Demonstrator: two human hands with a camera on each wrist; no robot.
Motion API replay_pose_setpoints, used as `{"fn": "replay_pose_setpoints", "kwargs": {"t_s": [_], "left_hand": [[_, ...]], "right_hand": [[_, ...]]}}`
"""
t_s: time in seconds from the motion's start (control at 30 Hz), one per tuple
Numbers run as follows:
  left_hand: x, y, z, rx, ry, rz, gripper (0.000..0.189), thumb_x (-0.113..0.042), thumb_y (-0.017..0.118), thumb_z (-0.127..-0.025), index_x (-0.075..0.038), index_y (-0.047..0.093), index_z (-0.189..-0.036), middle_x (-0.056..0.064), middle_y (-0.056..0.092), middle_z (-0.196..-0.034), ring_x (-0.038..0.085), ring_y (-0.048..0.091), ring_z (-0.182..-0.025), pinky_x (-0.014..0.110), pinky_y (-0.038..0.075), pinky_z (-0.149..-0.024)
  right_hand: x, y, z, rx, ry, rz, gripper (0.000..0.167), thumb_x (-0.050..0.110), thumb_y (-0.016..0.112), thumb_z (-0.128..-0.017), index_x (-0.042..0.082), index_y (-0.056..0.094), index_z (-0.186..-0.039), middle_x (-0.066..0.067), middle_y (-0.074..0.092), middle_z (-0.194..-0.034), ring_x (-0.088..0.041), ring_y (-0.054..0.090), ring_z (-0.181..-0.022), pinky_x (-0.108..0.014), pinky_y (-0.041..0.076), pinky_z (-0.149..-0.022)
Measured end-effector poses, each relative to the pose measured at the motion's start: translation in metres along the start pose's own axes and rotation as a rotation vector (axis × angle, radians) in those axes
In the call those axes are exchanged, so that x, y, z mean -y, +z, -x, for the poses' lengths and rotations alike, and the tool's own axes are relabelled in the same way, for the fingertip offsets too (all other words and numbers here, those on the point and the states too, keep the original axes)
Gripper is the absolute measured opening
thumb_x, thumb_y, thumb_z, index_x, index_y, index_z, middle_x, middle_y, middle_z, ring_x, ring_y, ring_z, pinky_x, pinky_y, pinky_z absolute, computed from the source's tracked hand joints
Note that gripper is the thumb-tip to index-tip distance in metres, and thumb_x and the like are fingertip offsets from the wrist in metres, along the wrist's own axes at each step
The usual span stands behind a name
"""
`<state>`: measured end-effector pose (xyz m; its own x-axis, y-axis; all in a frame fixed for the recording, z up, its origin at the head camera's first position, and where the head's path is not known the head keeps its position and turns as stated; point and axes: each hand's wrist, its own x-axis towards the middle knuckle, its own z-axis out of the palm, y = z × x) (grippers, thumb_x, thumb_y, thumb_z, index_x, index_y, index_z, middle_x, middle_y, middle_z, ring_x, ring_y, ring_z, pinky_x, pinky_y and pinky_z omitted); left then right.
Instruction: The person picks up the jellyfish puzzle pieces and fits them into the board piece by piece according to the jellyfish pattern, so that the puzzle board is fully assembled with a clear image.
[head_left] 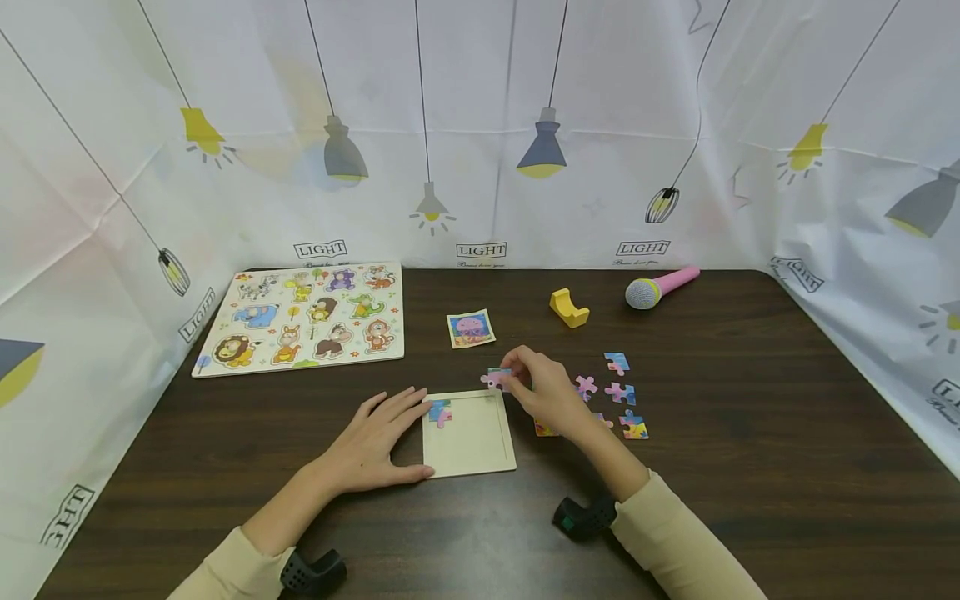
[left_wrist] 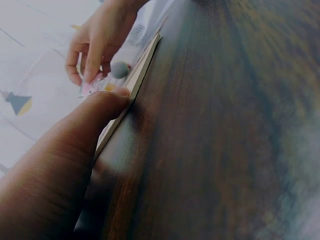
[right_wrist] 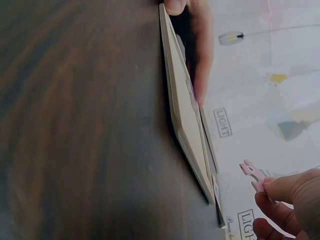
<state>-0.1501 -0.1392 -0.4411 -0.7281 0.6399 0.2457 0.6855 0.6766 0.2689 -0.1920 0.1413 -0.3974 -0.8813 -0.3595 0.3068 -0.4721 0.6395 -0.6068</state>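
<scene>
A square wooden puzzle tray (head_left: 472, 442) lies on the dark table in the head view. One blue and pink jigsaw piece (head_left: 441, 412) sits in its upper left corner. My left hand (head_left: 375, 446) rests at the tray's left side, its thumb touching the lower left edge and its fingertips the upper left. Between thumb and fingers my right hand (head_left: 549, 393) pinches a pink jigsaw piece (right_wrist: 254, 176), held just past the tray's upper right corner. Several loose jigsaw pieces (head_left: 633, 426) lie right of that hand, some partly hidden by it.
Behind the tray lies a small picture card (head_left: 472, 328). An animal puzzle board (head_left: 307, 321) is at the back left. A yellow curved block (head_left: 569, 308) and a pink toy microphone (head_left: 662, 287) lie at the back right, before a white lamp-print cloth (head_left: 480, 125).
</scene>
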Motion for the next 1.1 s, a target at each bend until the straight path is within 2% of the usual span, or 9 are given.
{"fn": "replay_pose_setpoints", "kwargs": {"t_s": [0.17, 0.53, 0.8, 0.93, 1.1], "left_hand": [[0.000, 0.000, 0.000, -0.001, -0.008, -0.007, 0.090, -0.071, 0.048, -0.078, -0.010, 0.035, -0.142, 0.005, 0.031, -0.146, 0.021, 0.024, -0.135, 0.052, 0.019, -0.103], [0.000, 0.000, 0.001, 0.005, -0.019, -0.014, 0.093, -0.073, 0.046, -0.077, -0.009, 0.033, -0.143, 0.004, 0.031, -0.147, 0.020, 0.024, -0.135, 0.052, 0.019, -0.103], [0.000, 0.000, 0.000, 0.004, -0.018, -0.008, 0.092, -0.072, 0.046, -0.077, -0.009, 0.032, -0.143, 0.004, 0.030, -0.147, 0.020, 0.024, -0.135, 0.052, 0.019, -0.103], [0.000, 0.000, 0.000, 0.007, -0.020, -0.007, 0.092, -0.071, 0.047, -0.078, -0.009, 0.032, -0.143, 0.004, 0.030, -0.147, 0.020, 0.023, -0.135, 0.052, 0.019, -0.104], [0.000, 0.000, 0.001, 0.009, -0.022, -0.010, 0.091, -0.071, 0.047, -0.078, -0.009, 0.032, -0.143, 0.004, 0.030, -0.147, 0.019, 0.024, -0.135, 0.051, 0.019, -0.104]], "right_hand": [[0.005, 0.009, 0.001, 0.005, -0.031, -0.002, 0.014, 0.012, 0.067, -0.085, 0.008, 0.058, -0.095, 0.002, 0.052, -0.076, -0.015, 0.048, -0.069, -0.026, 0.043, -0.060], [0.009, 0.031, 0.003, 0.051, -0.026, -0.068, 0.010, 0.013, 0.066, -0.085, 0.009, 0.059, -0.092, 0.004, 0.051, -0.074, -0.011, 0.048, -0.067, -0.025, 0.044, -0.060], [0.012, 0.041, 0.002, 0.046, -0.039, -0.041, 0.011, 0.018, 0.067, -0.084, 0.011, 0.060, -0.090, 0.007, 0.052, -0.073, -0.011, 0.044, -0.072, -0.026, 0.040, -0.064], [0.014, 0.044, 0.002, 0.041, -0.015, -0.038, 0.011, 0.018, 0.069, -0.083, 0.011, 0.062, -0.088, 0.008, 0.051, -0.070, -0.014, 0.042, -0.074, -0.030, 0.035, -0.065], [0.016, 0.049, 0.002, 0.033, -0.003, 0.023, 0.009, 0.018, 0.069, -0.082, 0.013, 0.064, -0.087, 0.009, 0.053, -0.069, -0.016, 0.041, -0.078, -0.035, 0.031, -0.070]]}}
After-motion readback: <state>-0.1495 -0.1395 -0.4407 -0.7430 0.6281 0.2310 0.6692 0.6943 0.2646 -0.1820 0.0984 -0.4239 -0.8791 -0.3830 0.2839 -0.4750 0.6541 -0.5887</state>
